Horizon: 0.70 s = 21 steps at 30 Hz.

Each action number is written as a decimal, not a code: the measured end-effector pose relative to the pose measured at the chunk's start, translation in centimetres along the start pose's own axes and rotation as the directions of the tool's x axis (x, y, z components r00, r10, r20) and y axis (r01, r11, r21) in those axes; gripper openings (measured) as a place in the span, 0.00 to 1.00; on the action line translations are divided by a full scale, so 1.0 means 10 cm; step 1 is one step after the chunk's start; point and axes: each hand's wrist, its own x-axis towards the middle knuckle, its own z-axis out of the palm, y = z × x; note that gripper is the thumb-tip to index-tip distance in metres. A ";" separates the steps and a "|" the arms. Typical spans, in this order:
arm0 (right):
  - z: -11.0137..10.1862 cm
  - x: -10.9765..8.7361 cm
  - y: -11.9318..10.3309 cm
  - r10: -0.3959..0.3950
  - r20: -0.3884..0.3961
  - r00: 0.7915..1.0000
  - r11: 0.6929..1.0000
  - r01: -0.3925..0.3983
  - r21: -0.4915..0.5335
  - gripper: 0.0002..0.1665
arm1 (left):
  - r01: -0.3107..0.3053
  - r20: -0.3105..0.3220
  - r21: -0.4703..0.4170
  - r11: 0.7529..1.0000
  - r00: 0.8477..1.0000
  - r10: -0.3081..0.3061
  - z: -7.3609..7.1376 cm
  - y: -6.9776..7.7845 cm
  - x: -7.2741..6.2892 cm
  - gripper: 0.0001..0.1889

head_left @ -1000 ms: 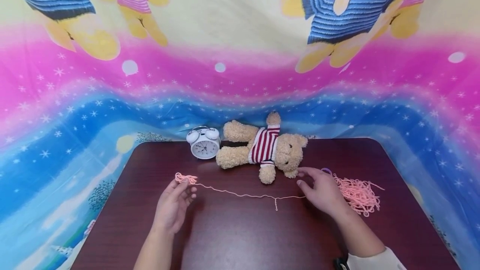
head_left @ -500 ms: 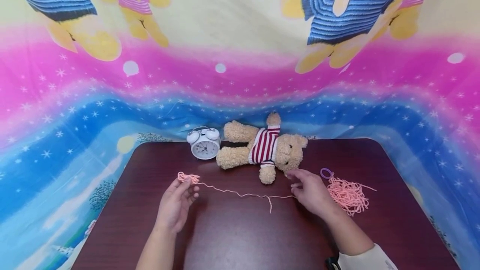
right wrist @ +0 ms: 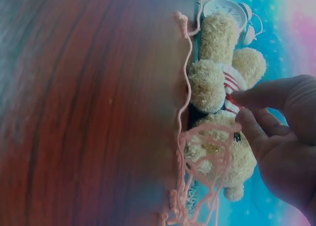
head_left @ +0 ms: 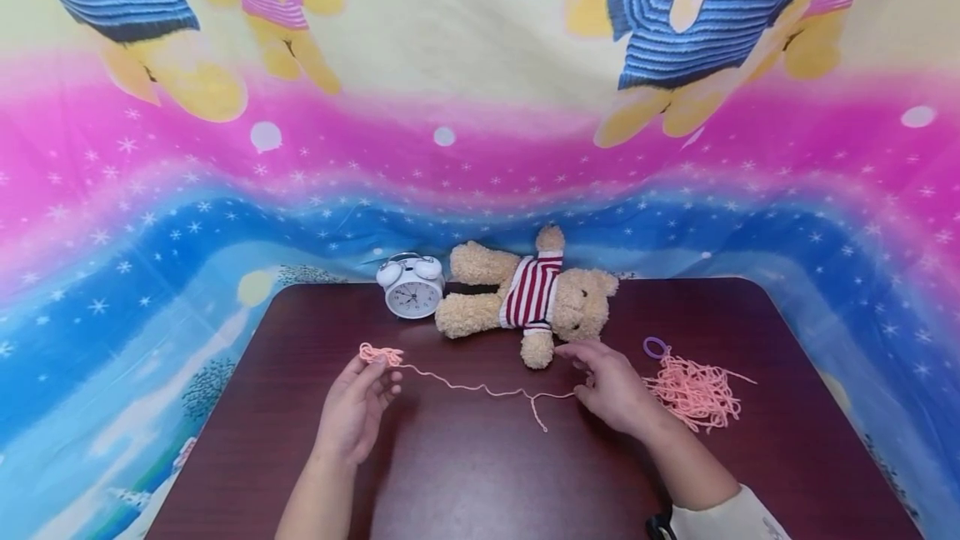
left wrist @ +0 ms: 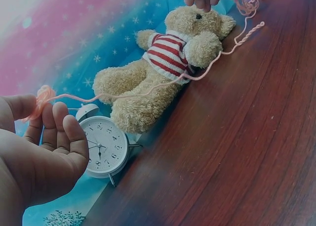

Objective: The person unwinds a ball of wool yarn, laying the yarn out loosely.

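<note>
My left hand (head_left: 352,407) pinches a small looped bundle of peach yarn (head_left: 380,354) between thumb and fingers, raised over the table's left side. From it a wavy strand (head_left: 465,387) runs right, with a short twisted tail (head_left: 538,415) branching off. My right hand (head_left: 611,390) hovers near the teddy bear's paw with its fingers apart. In the right wrist view, the strand passes beside the right hand (right wrist: 281,132), outside its fingers, toward a tangled yarn pile (head_left: 697,394). A purple ring (head_left: 656,347) lies at the pile's upper edge.
A teddy bear (head_left: 532,294) in a red-striped shirt lies on its back along the dark wooden table's (head_left: 480,473) far edge. A white twin-bell alarm clock (head_left: 412,294) stands by its feet. A printed cloth (head_left: 465,157) hangs behind.
My right hand has moved left, uncovering the purple ring. The yarn pile shifted left early on, and the twisted tail has swung lower. My left hand keeps its pinch, nearly in place.
</note>
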 end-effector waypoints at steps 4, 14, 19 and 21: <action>0.03 0.02 -0.04 0.002 -0.003 1.000 0.999 -0.002 -0.032 0.37 | -0.001 0.002 0.003 1.000 1.000 0.001 0.00 0.00 -0.01 0.05; 0.16 0.10 -0.06 -0.021 -0.038 0.999 0.993 0.026 0.114 0.41 | 0.001 -0.005 0.007 1.000 1.000 -0.001 0.00 -0.04 0.00 0.07; 0.19 0.13 -0.10 -0.048 -0.026 0.999 0.999 0.048 0.021 0.48 | 0.002 -0.018 0.002 1.000 1.000 -0.002 0.01 -0.03 0.01 0.08; 0.20 0.15 -0.13 -0.055 -0.023 0.998 0.998 0.055 -0.007 0.46 | 0.002 -0.021 0.003 1.000 1.000 -0.002 0.01 -0.03 0.02 0.07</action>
